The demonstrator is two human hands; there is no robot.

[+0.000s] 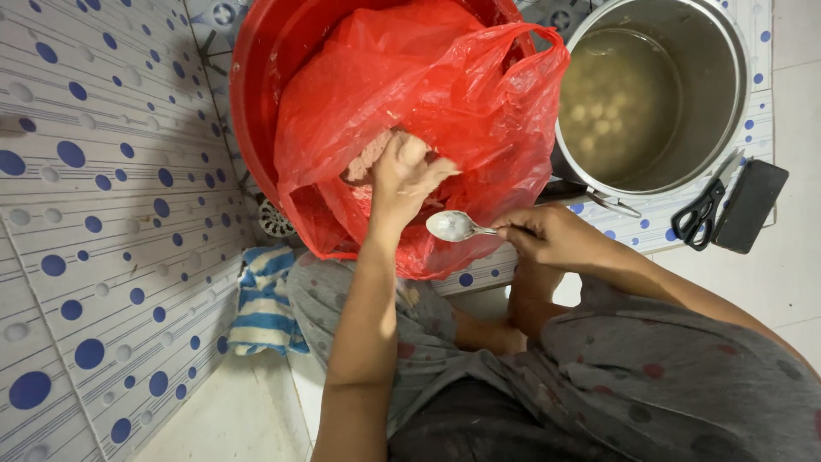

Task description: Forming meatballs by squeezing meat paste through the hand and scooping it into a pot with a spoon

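White tiles with blue dots cover the floor (pixel 111 214), where a person sits. At twelve o'clock a red basin (pixel 256 77) holds a red plastic bag (pixel 445 94) with a pinkish paste (pixel 372 158) inside. The left hand (pixel 406 175) reaches into the bag, fingers closed on the paste. Just beside it, at three o'clock, the right hand (pixel 552 235) grips a metal spoon (pixel 457 226). A steel pot (pixel 658 94) of pale balls in liquid stands at two o'clock, with scissors (pixel 703 210) near it.

Scissors (pixel 703 211) & black case (pixel 750 205) beside pot (pixel 735 128); striped cloth (pixel 265 301) by tiles.
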